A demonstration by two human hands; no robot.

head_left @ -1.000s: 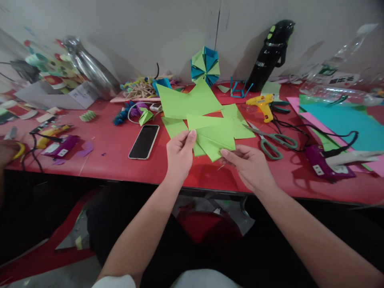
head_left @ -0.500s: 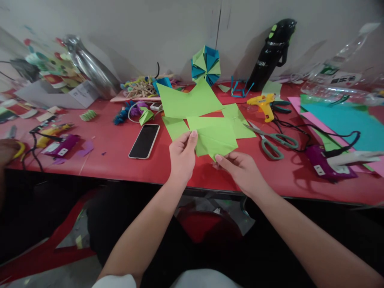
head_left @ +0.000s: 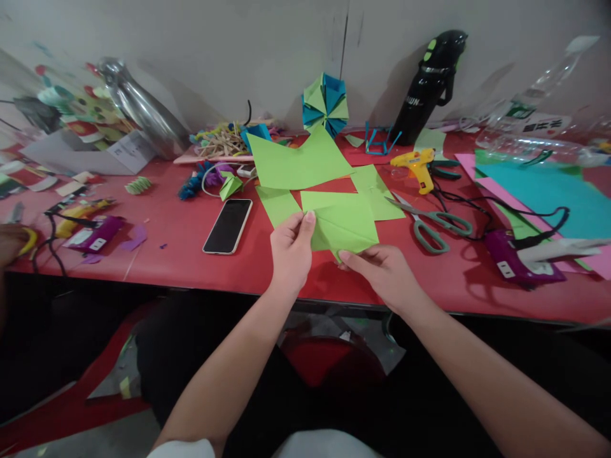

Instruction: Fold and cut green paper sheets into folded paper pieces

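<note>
Between my hands is a light green sheet of paper (head_left: 344,219) with a slanting crease across it, held just above the table's front part. My left hand (head_left: 292,251) pinches its left edge between thumb and fingers. At its lower corner, my right hand (head_left: 382,270) grips the paper the same way, the fingertips partly hidden beneath. Behind it lie more green pieces: a large cut sheet (head_left: 300,159), a smaller one (head_left: 377,191) on the right and another (head_left: 278,202) on the left. A folded blue-and-green paper ball (head_left: 325,105) rests against the wall.
Grey-handled scissors (head_left: 429,224), a yellow glue gun (head_left: 416,166) and a purple power strip (head_left: 522,261) with cables lie to the right. A phone (head_left: 228,226) is on the left. A black bottle (head_left: 429,89) stands behind. Another person's hand (head_left: 12,242) shows at far left.
The held paper has tilted and dropped slightly, its crease now showing more clearly. Both hands keep their pinch, and the view has shifted a little.
</note>
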